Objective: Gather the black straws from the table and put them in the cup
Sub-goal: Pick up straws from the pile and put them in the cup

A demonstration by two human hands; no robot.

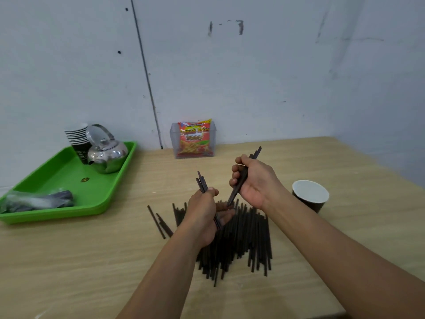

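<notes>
I see my left hand [202, 211] and right hand [254, 180] each holding a few black straws [202, 183], fingers [235, 168] curled round them; the pile [250, 236] lies on the desk [92, 261] under both; the paper cup [310, 195] stands beside my right arm; green tray [57, 178], kettle [108, 155] and snack bag [195, 139] sit behind.

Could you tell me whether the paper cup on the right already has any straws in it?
Empty: the cup stands upright, and its white inside shows bare.

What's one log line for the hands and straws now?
left hand: grips bundle of thin black straws | right hand: grips second bundle | brown paper cup: upright, empty | straw pile: on wooden table
</notes>
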